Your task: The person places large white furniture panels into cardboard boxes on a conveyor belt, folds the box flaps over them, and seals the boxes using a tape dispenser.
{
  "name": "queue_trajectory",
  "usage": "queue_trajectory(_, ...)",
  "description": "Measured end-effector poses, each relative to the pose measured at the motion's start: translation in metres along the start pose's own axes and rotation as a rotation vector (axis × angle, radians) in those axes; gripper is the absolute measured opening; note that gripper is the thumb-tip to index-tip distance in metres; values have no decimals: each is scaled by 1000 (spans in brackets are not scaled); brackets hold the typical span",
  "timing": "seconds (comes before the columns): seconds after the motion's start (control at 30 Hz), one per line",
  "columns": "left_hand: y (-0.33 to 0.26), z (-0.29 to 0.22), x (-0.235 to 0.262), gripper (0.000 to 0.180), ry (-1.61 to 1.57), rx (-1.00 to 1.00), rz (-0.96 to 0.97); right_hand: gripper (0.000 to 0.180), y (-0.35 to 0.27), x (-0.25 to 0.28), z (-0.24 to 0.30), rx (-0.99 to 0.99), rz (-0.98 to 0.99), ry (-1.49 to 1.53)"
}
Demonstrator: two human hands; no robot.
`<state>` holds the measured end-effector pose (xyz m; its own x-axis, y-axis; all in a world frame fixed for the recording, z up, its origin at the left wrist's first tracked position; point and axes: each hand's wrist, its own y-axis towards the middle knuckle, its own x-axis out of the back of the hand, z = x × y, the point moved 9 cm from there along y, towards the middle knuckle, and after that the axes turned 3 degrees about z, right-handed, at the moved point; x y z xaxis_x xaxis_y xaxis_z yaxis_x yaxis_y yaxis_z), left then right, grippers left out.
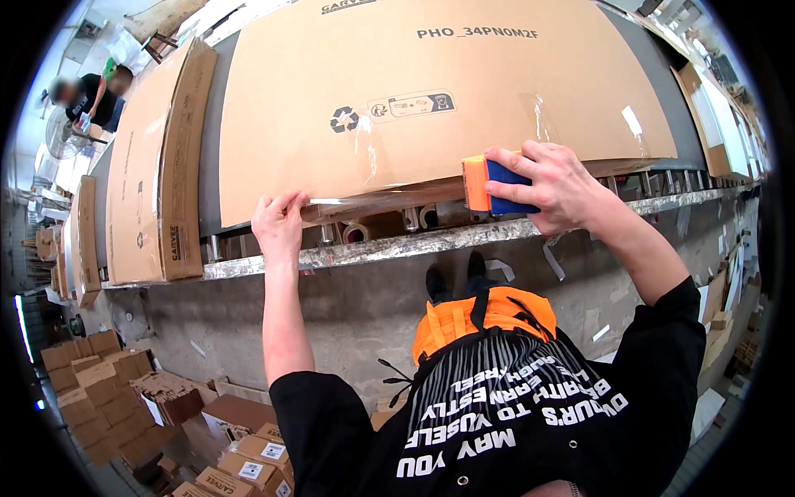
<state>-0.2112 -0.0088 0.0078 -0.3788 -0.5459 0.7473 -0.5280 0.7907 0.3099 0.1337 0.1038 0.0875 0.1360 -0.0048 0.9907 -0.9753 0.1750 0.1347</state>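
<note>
1. While the person's bare left hand sits at 9 o'clock in the view, its thumb and fingertips are drawn nearly together at the near left edge of a large, flat, rectangular brown cardboard carton; whether cardboard or film lies between them, one cannot tell.
2. At 2 o'clock, the bare right hand has its thumb and fingers partly spread and curled around an orange-and-blue, block-shaped hand tool, holding it at the carton's near edge; whether tool and cardboard touch is unclear.
3. The carton spreads across 12 o'clock, lying flat, with dark printing and a recycling symbol on its upper face. Shiny clear film runs along its near edge between the two hands.
4. Beneath the carton lies a dark grey conveyor surface, bordered on the person's side by a scuffed, pale metal rail.
5. Between 9 and 10 o'clock rests a second brown cardboard carton; farther off at 10 o'clock is a co-worker in a black top, beside a round fan.
6. At 8 o'clock, brown cardboard boxes are piled up; at 4 o'clock, a bright orange fabric bag with black straps sits at the person's waist.
</note>
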Motion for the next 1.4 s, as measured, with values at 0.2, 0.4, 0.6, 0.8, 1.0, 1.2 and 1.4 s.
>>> queue_trajectory(0.2,-6,9,0,8,6,82,5,62,10,-24,-7,-56,164,-2)
queue_trajectory(0.4,11,42,24,131,549,339,136,63,31,-37,-12,-69,283,16)
queue_trajectory(0.6,-12,-22,18,105,589,-400,-364,59,21,-38,-15,-79,218,53)
queue_trajectory(0.8,-9,-24,-63,79,576,-584,47,53,33,-35,-9,-47,180,76)
queue_trajectory(1.0,-12,-21,-67,85,584,-670,73,41,38,-45,0,-63,261,32)
queue_trajectory(1.2,-13,0,-58,84,519,-600,147,36,33,-52,1,30,354,52)
queue_trajectory(1.4,-35,-65,-90,105,592,-466,253,32,-107,-36,-105,-150,334,134)
